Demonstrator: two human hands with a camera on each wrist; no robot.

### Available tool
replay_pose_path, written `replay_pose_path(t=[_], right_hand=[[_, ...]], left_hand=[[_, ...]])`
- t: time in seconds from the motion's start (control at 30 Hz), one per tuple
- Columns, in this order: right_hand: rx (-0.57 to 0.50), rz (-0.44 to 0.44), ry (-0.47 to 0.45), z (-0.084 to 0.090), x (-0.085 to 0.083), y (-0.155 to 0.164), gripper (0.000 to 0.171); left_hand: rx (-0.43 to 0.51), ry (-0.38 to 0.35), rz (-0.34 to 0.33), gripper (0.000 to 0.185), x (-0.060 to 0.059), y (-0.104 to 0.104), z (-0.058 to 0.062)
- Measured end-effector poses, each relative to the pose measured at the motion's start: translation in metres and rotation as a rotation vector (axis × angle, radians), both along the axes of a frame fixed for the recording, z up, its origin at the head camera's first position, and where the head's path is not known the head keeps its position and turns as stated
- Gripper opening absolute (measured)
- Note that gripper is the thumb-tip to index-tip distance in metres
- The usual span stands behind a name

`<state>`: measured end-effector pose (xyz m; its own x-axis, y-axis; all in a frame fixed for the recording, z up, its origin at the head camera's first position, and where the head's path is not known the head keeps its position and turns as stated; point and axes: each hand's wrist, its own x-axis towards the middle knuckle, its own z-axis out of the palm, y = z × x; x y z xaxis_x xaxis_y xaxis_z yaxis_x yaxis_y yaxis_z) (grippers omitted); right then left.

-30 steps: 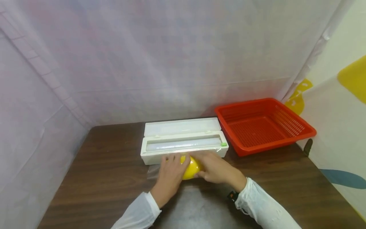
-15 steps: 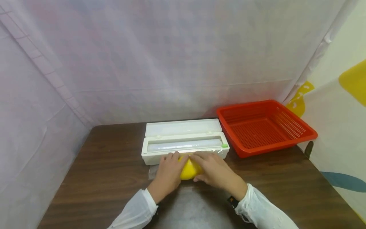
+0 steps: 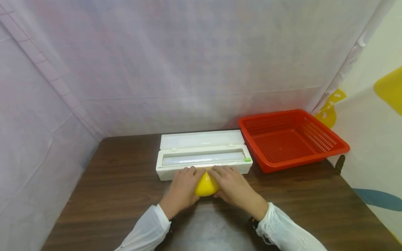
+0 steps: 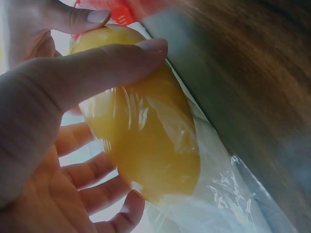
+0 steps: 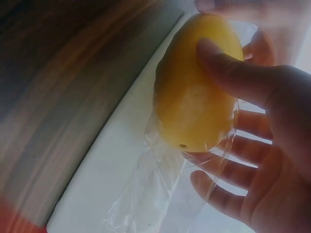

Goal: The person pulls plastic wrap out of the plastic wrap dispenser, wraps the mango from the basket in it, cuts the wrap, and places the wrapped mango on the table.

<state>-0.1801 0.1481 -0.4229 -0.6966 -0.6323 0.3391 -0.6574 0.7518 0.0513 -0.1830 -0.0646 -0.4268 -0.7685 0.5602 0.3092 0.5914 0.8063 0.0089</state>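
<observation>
Both hands have drawn closer together around the yellow fruit, which now shows less of its surface than half a second ago and stands more upright between them.

The dark wooden table (image 3: 110, 195) fills the lower half of the head view. At its 2 o'clock corner sits the red basket (image 3: 314, 153), just beside the right end of the white cling-film dispenser (image 3: 166, 172), which lies lid-open across the middle with its roll showing.

Against the dispenser's near wall, at 6 o'clock from it, the left hand (image 3: 182, 190) and right hand (image 3: 233, 186) cup the yellow fruit (image 3: 205, 184) from either side. In the left wrist view the thumb (image 4: 97, 68) lies across the fruit (image 4: 150, 141) and the fingers curl under it, holding it through the clear film (image 4: 218, 194). In the right wrist view the thumb (image 5: 233, 73) presses on top and the fingers (image 5: 228, 170) spread loosely curved beneath, with film (image 5: 155, 194) trailing down toward 7 o'clock.
</observation>
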Motion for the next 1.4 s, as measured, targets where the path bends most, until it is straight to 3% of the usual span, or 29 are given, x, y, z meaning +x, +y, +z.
replay_pose_path(t=[0.47,0.6,0.73,0.97,1.17,1.4], right_hand=[[-0.091,0.042,-0.053,-0.004,-0.008,0.006,0.082],[-0.102,0.062,-0.053,-0.005,-0.009,0.008,0.081],[-0.114,0.083,-0.073,-0.006,-0.011,0.009,0.08],[-0.143,0.124,-0.1,-0.007,-0.016,0.011,0.077],[-0.142,0.128,-0.138,-0.007,-0.018,0.013,0.076],[-0.132,0.111,-0.182,-0.007,-0.019,0.014,0.074]], left_hand=[[0.104,-0.092,-0.041,0.1,-0.001,-0.004,0.002],[0.131,-0.097,-0.049,0.092,-0.001,-0.006,0.001],[0.094,-0.078,-0.045,0.082,0.0,-0.005,0.0],[-0.027,-0.072,0.025,0.076,0.009,0.003,0.0],[-0.041,0.035,0.072,0.081,0.014,0.01,-0.003],[-0.107,0.047,0.149,0.095,0.016,0.015,-0.007]])
